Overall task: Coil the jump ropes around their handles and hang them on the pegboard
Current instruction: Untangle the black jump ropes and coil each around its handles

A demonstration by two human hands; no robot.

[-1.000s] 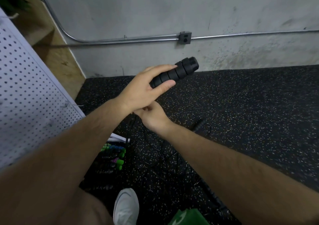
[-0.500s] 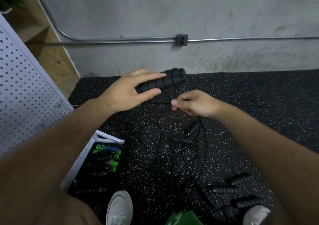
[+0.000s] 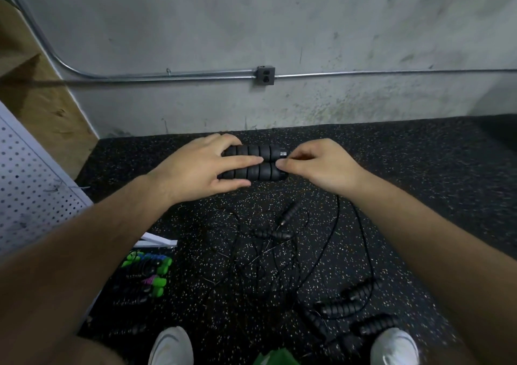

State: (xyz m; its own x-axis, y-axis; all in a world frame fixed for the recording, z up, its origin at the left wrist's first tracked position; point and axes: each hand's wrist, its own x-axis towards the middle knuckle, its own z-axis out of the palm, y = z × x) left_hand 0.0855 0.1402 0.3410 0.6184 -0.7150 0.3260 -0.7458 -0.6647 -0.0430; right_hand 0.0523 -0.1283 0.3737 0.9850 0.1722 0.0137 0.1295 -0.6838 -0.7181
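My left hand (image 3: 200, 168) grips two black ribbed jump-rope handles (image 3: 258, 163) held side by side and level, in front of me above the floor. My right hand (image 3: 319, 166) pinches the thin black rope at the handles' right ends. The rope (image 3: 361, 224) hangs down from that hand and loops onto the floor. The white pegboard (image 3: 30, 185) leans at the left edge.
Several more black handles (image 3: 352, 300) and tangled black rope (image 3: 265, 258) lie on the speckled rubber floor (image 3: 419, 182). Coloured ropes with green handles (image 3: 151, 272) lie by the pegboard's foot. My white shoes (image 3: 170, 346) show at the bottom. A grey wall with conduit (image 3: 167, 75) stands ahead.
My right hand rose from below to the handles' right ends, pinching the rope. A second handle now lies beside the first in my left hand. The view tilted down.
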